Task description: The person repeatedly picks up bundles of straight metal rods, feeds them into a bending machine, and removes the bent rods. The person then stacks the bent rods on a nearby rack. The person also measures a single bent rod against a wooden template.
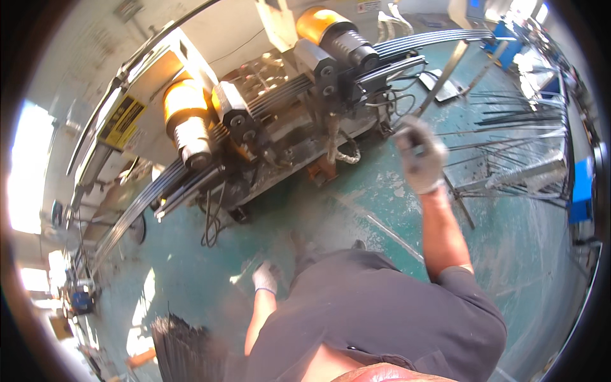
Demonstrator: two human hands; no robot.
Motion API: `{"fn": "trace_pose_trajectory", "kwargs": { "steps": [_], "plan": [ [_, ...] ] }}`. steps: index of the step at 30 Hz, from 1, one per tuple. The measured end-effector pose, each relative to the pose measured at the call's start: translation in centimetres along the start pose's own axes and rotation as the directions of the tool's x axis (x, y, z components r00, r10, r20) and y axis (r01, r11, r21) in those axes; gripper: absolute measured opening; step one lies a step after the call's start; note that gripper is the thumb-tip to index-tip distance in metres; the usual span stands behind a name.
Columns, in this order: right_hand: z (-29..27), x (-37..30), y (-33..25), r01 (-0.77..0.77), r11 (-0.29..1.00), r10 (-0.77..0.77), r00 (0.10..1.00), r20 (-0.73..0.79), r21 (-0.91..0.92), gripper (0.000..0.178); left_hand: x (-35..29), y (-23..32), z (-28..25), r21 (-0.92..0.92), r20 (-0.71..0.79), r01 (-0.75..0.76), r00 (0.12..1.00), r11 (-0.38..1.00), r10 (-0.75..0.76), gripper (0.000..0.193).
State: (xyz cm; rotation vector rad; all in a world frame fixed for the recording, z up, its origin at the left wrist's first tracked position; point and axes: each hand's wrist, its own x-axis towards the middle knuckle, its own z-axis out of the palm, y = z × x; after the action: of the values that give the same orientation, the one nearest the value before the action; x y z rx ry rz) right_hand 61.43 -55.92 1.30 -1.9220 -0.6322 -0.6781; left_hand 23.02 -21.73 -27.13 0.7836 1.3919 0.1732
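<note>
Far L, window (28,165) is blown out w/ glare, so stuff nr it is hard to read. Bottom L, bundle of dark rods (181,347) is blurred, its lower end lost nr the pic's edge. Dark shirt (382,305) hides most of the legs; one shoe tip (359,244) pokes out. Far R clutter is partly lost in the dark rim.

Around, L to R: machine w/ one orange cylinder (186,105), then a second orange cylinder (321,25); long metal bars (433,39) run across it, sticking out both sides. Green floor (356,204) lies btwn machine & person. On the R, more dark rods (522,118) lie across a rack, w/ blue box (582,188) beyond.

L hand (266,277), gloved, hangs low by the torso, nearest the bundle but apart from it; can't tell if it's gripping anything. R hand (421,156), gloved, is up & fwd on a bent arm, btwn machine & rack; fingers look curled, dark patch there too blurry: glove stain or small item, can't tell.
</note>
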Motion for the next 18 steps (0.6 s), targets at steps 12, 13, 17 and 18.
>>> {"fn": "trace_pose_trajectory", "kwargs": {
  "steps": [12,13,17,18],
  "plan": [
    [-22.8,13.8,-9.3,0.753,0.600,-0.793,0.605,-0.074,-0.272,0.030,-12.7,-6.4,11.6,0.118,0.338,-0.111,0.939,0.987,0.065,0.020],
    [-23.4,13.9,-9.1,0.748,0.604,-0.786,0.616,-0.051,-0.275,0.030,-12.6,-6.6,12.0,0.107,0.373,-0.146,0.923,0.983,0.097,0.019],
    [-25.7,13.5,-8.8,0.698,0.620,-0.753,0.657,-0.024,-0.359,0.028,-5.3,-9.9,9.0,0.253,0.502,-0.498,0.800,0.830,0.327,0.016],
    [-26.6,13.5,-8.9,0.675,0.625,-0.743,0.669,-0.034,-0.392,0.028,-1.4,-9.8,8.3,0.322,0.539,-0.619,0.742,0.716,0.399,0.016]
  ]
}}
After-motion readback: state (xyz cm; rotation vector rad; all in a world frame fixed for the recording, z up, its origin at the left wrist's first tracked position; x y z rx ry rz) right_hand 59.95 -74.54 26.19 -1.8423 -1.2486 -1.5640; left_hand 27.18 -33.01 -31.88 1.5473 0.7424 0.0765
